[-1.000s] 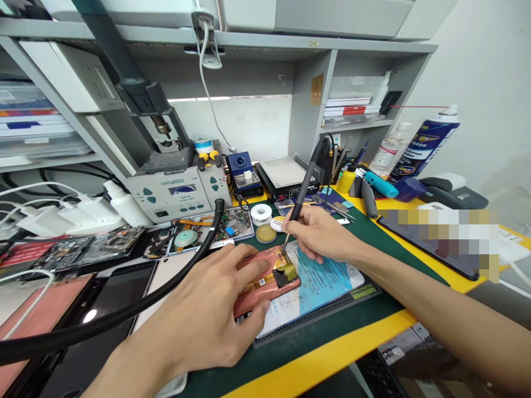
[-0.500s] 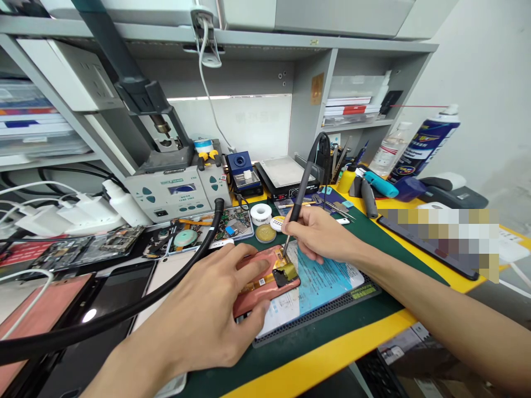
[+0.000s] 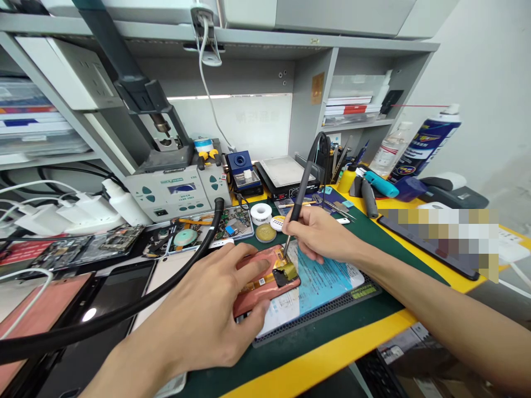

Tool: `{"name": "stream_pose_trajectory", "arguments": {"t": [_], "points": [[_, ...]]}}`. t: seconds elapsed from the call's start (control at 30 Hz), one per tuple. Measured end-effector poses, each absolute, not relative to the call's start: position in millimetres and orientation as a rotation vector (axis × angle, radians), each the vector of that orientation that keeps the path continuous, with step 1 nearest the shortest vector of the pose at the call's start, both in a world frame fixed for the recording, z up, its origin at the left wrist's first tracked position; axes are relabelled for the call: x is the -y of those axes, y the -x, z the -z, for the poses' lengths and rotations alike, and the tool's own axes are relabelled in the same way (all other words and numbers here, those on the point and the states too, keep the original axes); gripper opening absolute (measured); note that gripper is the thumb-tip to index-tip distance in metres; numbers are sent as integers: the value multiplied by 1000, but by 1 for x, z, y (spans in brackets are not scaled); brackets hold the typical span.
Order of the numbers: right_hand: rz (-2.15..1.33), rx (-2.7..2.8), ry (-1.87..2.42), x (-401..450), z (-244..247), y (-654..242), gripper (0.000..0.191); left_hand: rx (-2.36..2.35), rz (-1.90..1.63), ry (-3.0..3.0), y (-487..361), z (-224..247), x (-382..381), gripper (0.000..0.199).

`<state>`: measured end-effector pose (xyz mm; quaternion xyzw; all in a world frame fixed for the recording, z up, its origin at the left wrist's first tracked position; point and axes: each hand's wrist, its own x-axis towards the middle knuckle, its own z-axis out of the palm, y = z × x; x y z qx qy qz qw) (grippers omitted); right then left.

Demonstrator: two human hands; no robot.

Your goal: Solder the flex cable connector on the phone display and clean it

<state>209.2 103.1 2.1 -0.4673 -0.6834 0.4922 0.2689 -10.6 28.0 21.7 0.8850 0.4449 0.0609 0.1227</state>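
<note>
In the head view, my right hand [image 3: 318, 231] is closed around the dark handle of a soldering iron [image 3: 304, 188], its black cord looping up behind. The iron's tip meets the gold flex cable [image 3: 290, 270] at the far end of a phone screen [image 3: 271, 293] backed with pink film. Across that panel lies my left hand [image 3: 207, 309], thumb at its near edge and fingers over its top, keeping it pressed down. Under the phone screen is a blue and white printed sheet [image 3: 319, 282]. A black patch sits beside the flex cable. My palm hides the panel's left end.
A thick black hose [image 3: 174, 287] arcs over the left side. Behind stand a grey hot-air station [image 3: 174, 190], a solder spool [image 3: 261, 212], a round flux tin [image 3: 265, 233] and a flat heating plate [image 3: 284, 170]. Bottles and a spray can [image 3: 427, 143] stand at the right.
</note>
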Motion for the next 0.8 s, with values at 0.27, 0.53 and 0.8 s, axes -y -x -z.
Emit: {"name": "stream_pose_trajectory", "arguments": {"t": [0.27, 0.53, 0.8], "points": [[-1316, 1856, 1252, -104, 0, -210, 11, -1287, -204, -2598, 10, -22, -29, 45], [-1312, 1854, 1246, -102, -2, -209, 11, -1284, -202, -2599, 9, -23, -28, 46], [-1320, 1870, 1248, -103, -1, -211, 12, -1279, -192, -2590, 10, -25, -28, 46]]}}
